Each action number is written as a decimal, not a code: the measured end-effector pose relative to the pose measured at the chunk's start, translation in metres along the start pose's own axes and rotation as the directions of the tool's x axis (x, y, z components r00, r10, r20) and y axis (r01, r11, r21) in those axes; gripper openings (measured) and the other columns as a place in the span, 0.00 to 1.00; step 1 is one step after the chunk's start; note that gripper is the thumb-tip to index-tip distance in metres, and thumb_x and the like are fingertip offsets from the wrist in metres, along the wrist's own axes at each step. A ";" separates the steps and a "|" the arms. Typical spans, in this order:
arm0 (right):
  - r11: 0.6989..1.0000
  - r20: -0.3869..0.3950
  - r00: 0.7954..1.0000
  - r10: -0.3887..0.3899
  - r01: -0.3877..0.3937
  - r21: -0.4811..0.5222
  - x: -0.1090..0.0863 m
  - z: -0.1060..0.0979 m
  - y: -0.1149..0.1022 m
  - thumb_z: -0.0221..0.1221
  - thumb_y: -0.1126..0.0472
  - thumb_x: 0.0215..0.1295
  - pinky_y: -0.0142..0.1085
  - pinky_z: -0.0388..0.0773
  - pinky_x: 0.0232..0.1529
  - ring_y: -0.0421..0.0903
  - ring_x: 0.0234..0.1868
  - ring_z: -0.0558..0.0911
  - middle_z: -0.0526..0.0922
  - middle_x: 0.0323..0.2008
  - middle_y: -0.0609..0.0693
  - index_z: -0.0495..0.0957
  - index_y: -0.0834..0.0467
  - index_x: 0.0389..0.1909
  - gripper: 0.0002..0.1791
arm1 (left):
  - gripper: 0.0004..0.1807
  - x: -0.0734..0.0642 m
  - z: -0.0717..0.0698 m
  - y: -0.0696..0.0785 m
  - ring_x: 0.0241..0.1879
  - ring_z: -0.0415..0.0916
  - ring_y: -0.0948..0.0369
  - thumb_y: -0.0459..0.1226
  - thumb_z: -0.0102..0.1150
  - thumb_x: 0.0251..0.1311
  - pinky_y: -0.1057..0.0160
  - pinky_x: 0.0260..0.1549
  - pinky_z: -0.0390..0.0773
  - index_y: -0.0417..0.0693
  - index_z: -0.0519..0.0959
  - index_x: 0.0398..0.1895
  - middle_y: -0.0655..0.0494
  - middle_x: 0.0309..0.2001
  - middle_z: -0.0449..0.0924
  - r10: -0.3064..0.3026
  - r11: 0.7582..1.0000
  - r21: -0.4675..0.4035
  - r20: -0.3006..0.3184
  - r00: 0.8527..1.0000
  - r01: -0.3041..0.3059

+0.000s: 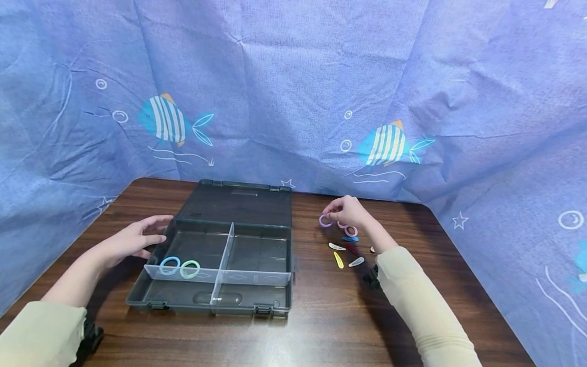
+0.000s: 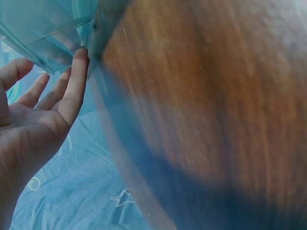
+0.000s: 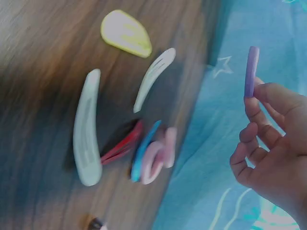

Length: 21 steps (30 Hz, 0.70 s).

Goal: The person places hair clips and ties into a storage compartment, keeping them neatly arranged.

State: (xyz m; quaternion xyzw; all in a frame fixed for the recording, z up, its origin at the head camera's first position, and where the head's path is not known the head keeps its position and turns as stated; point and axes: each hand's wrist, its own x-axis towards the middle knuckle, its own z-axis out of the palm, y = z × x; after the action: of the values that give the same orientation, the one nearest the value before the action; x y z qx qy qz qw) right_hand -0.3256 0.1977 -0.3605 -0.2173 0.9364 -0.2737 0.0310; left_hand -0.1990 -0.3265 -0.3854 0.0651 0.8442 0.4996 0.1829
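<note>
My right hand (image 1: pixel 350 211) pinches a purple hair tie (image 3: pixel 252 72) between thumb and fingertips, above the far right of the table. Just below it are pink hair ties (image 3: pixel 169 146), beside a blue snap hair clip (image 1: pixel 350 238). At the left, my left hand (image 1: pixel 126 240) has its fingers loosely spread, fingertips at the left wall of a dark see-through divided box (image 1: pixel 259 250). The box's lid (image 1: pixel 238 204) lies folded back. Inside, a blue hair tie (image 1: pixel 161 266) and a green hair tie (image 1: pixel 190 277) lean side by side at the front divider of the rear left compartment.
Nearer than the pink ties lie several snap hair clips: white (image 1: pixel 337 246), red (image 1: pixel 351 248), yellow (image 1: pixel 338 260) and grey (image 1: pixel 356 262). A small dark-and-light piece (image 3: pixel 96 224) is partly seen. A blue fish-print cloth (image 1: pixel 284 102) hangs behind the brown table (image 1: pixel 330 326).
</note>
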 end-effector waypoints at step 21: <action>0.995 -0.080 0.993 -0.090 0.093 0.034 -0.017 -0.026 -0.079 0.64 0.63 0.55 0.31 0.69 0.26 0.38 0.24 0.74 0.85 0.24 0.45 0.87 0.52 0.33 0.05 | 0.38 0.006 -0.007 -0.003 0.66 0.50 0.32 0.42 0.49 0.69 0.45 0.44 0.77 0.42 0.43 0.74 0.27 0.70 0.42 0.008 0.999 -0.031 0.048 0.999 -0.006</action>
State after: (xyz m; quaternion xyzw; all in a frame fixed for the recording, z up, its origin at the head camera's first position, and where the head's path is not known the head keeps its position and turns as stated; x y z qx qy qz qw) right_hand -0.2837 0.1583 -0.2978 -0.2484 0.9207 -0.3007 -0.0145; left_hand -0.2072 -0.3313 -0.3863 0.0772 0.8316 0.5115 0.2023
